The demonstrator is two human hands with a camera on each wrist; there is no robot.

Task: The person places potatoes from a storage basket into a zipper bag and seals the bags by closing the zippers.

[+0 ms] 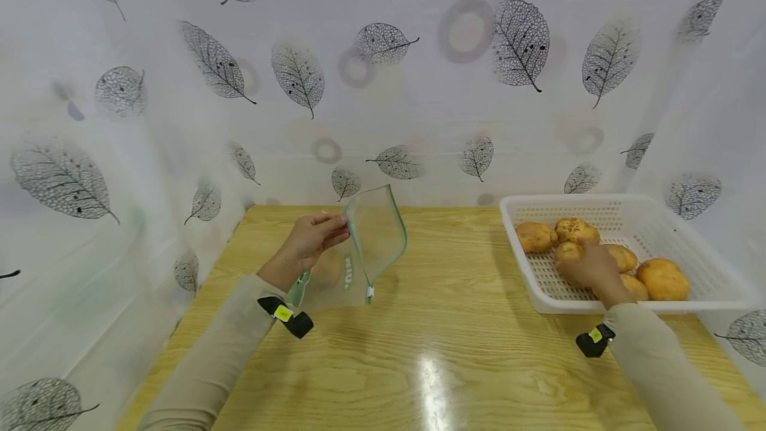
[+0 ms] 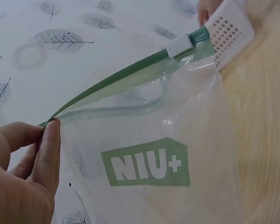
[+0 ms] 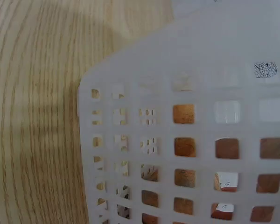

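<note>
In the head view my left hand (image 1: 316, 235) pinches the edge of a clear zip bag (image 1: 378, 231) and holds it up over the table, its mouth spread. The left wrist view shows the thumb and fingers (image 2: 47, 151) on the green zip strip (image 2: 116, 77), with a white slider (image 2: 179, 45) at the far end and a green "NIU+" label. My right hand (image 1: 595, 271), blurred, is down in a white basket (image 1: 712, 271), its fingers at a potato (image 1: 568, 253); I cannot tell whether they grip it. The basket wall (image 3: 203, 126) hides this hand in the right wrist view.
Several other potatoes lie in the basket, among them a large potato (image 1: 662, 279) near its front wall. The wood-grain table (image 1: 443, 331) ends at the back against a leaf-print curtain (image 1: 419, 105), which also hangs at both sides.
</note>
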